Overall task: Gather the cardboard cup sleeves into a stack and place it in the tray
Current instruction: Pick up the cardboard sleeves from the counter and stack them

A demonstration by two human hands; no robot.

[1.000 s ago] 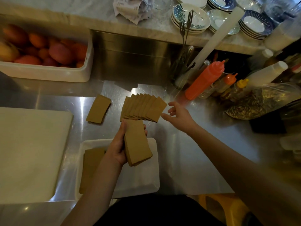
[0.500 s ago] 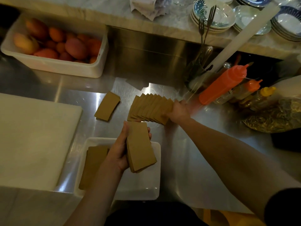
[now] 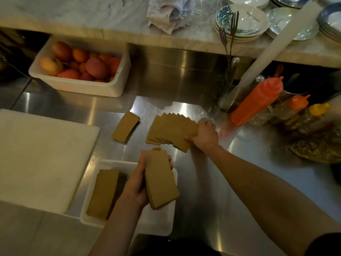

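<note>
My left hand (image 3: 137, 183) holds a stack of brown cardboard cup sleeves (image 3: 160, 180) above the white tray (image 3: 156, 224). Another stack of sleeves (image 3: 103, 193) lies in the tray's left half. On the steel counter beyond the tray, a fanned row of sleeves (image 3: 169, 129) lies flat, and my right hand (image 3: 204, 134) grips its right end. A small separate pile of sleeves (image 3: 125, 126) lies to the left of the fan.
A white cutting board (image 3: 36, 159) lies left of the tray. A white tub of fruit (image 3: 81, 69) stands at the back left. Squeeze bottles (image 3: 258, 100) and a cutlery holder (image 3: 228, 93) crowd the back right; bowls (image 3: 241, 21) sit on the marble shelf.
My right hand reached forward from open air to the fanned row and closed on its right end. My left hand kept holding its stack over the tray.
</note>
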